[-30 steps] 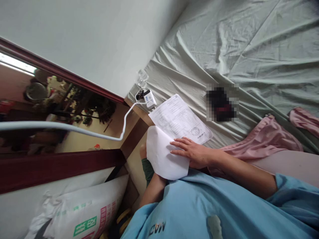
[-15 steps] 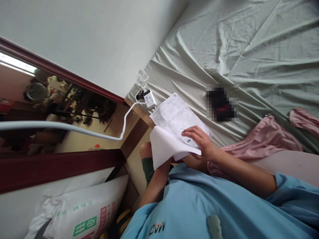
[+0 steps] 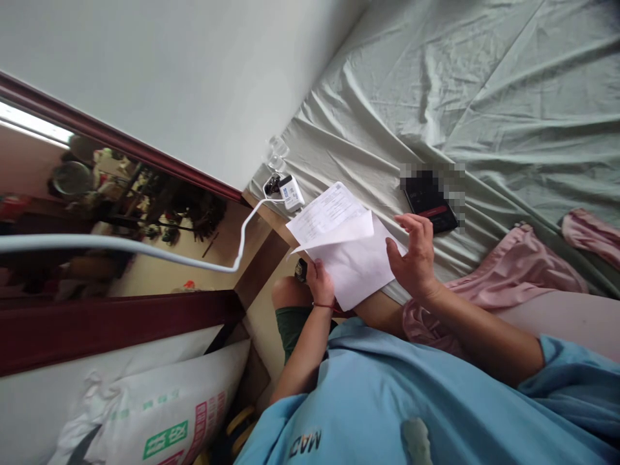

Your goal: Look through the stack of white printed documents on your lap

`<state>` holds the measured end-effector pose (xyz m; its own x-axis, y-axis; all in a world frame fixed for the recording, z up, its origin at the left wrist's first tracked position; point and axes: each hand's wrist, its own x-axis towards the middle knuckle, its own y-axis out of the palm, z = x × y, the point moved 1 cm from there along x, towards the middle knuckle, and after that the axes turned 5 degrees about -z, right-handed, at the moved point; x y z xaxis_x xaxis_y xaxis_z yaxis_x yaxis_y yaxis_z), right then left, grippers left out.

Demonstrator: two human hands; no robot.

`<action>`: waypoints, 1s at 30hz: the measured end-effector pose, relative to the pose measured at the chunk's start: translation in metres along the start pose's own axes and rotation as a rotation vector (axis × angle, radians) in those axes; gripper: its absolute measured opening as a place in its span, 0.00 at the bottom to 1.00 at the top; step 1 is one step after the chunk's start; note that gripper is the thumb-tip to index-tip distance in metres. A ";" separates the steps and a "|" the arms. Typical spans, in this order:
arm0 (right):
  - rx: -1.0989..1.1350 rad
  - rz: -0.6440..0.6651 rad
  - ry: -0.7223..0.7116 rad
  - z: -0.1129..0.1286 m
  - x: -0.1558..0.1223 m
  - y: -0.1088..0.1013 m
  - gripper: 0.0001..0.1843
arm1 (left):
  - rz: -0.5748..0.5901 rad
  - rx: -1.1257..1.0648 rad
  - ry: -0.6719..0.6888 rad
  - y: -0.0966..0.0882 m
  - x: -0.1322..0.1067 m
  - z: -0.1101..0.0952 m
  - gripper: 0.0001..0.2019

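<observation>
Printed sheets of paper [image 3: 358, 265] lie across my lap and the bed's edge. The top sheet curls upward and folds over, so printed text shows on the far part and a blank face nearer me. My left hand [image 3: 320, 284] grips the sheets at their lower left edge, with the thumb on top. My right hand [image 3: 414, 252] is raised just right of the paper, fingers apart and bent, holding nothing. Whether its fingertips touch the paper's right edge I cannot tell. Beyond that hand a dark phone [image 3: 431, 203], partly blurred out, rests on the bed.
A pale green sheet [image 3: 484, 129] covers the bed. Pink fabric [image 3: 527, 265] lies at right. A white adapter box [image 3: 291, 194] with a white cable [image 3: 145, 248] sits at the bed corner. Clear cups [image 3: 277, 152] stand by the wall. White printed sacks [image 3: 159, 407] are at lower left.
The top sheet has turned from lying toward my body to curling away over the stack. My right hand has left the paper and risen to the right. My left hand now shows.
</observation>
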<state>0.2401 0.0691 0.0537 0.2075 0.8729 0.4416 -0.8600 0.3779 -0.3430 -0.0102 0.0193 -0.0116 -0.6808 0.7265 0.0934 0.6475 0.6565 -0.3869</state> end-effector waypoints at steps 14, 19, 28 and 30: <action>-0.306 0.574 -0.122 -0.007 -0.015 0.015 0.15 | -0.029 0.156 0.074 0.001 -0.006 -0.016 0.25; -0.308 0.594 -0.136 -0.011 -0.018 0.017 0.16 | -0.018 0.144 0.084 0.001 -0.005 -0.013 0.26; -0.199 0.486 -0.017 -0.021 -0.018 0.024 0.28 | -0.005 0.033 -0.083 -0.018 -0.005 -0.010 0.26; -0.132 0.434 0.048 -0.024 -0.016 0.025 0.31 | -0.039 0.015 -0.150 -0.030 -0.003 -0.010 0.26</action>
<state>0.2263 0.0720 0.0175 -0.1347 0.9713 0.1960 -0.8058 0.0077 -0.5922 -0.0245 -0.0007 0.0089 -0.7492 0.6617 -0.0292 0.6157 0.6795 -0.3990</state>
